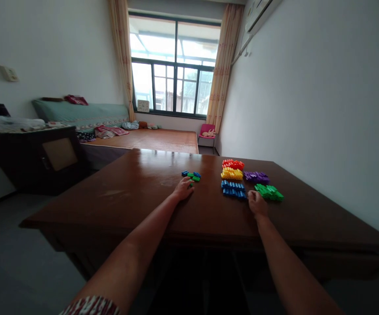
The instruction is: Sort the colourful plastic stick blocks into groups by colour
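On the brown table (137, 192), my left hand (183, 189) reaches to a few loose green pieces (195, 178) and blue pieces (184, 173), its fingers around a small green piece (191, 183). My right hand (256, 202) is closed at the right end of the blue rows (233, 189); what its fingertips hold, if anything, is too small to tell. Just beyond that hand lies the green group (268, 192). Farther back are yellow (232, 173), red (233, 164) and purple (257, 177) groups.
Behind the table stands a low bed (163, 139) with cloths on it. A dark cabinet (28, 153) is at the left, and a pink chair (207, 131) is near the window. A white wall runs along the right.
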A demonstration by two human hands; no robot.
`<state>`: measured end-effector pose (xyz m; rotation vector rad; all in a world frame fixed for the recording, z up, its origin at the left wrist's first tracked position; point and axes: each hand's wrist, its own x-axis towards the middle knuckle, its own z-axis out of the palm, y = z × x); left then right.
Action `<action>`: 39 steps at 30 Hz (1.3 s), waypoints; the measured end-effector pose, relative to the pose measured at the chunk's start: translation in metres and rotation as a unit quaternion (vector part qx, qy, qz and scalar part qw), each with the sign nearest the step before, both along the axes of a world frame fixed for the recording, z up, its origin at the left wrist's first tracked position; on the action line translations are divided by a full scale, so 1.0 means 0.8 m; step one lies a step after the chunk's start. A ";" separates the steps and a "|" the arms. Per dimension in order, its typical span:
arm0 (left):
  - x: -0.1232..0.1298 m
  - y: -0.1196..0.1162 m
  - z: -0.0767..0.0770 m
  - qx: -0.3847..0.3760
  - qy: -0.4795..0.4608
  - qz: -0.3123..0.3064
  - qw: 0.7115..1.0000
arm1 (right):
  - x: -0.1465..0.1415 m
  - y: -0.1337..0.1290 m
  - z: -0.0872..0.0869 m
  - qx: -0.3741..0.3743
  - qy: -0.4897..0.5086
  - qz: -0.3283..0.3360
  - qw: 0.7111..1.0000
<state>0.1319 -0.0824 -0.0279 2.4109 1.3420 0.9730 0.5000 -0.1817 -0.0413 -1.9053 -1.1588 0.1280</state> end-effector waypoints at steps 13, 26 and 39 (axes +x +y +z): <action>-0.001 -0.028 -0.001 -0.021 0.062 -0.021 0.998 | 0.014 0.007 -0.008 0.025 0.032 0.028 0.999; -0.010 -0.004 0.023 -0.058 0.078 -0.006 0.995 | 0.000 -0.004 0.008 0.078 0.009 0.047 0.996; -0.023 0.061 0.006 -0.031 0.063 0.043 0.997 | -0.210 0.129 0.066 0.069 -0.212 0.298 0.928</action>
